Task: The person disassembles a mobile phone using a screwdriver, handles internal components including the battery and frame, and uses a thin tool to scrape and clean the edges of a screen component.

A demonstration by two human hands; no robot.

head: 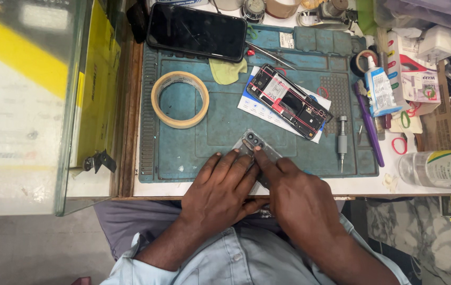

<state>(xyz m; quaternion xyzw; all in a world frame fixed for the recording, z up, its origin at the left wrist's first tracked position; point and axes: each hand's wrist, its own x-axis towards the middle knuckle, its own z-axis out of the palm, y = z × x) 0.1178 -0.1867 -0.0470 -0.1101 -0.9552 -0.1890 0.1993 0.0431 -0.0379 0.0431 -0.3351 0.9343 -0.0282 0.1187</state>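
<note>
Left hand: the left hand (220,184) is lying flat, fingers spread, pinning the grey phone back cover (260,150) to the teal work mat (183,148), apparently to steady it
Right hand: the right hand (296,198) is pressing its forefinger near the cover's camera holes, other fingers curled (nothing gripped)
Cover: it is lying at the mat's near edge, close to the body for control
Opened phone: the opened phone (289,101) is resting on a paper sheet, mid-mat, well apart
Nearby: a tape roll (179,99) and a small screwdriver (342,142) are lying within reach
</note>
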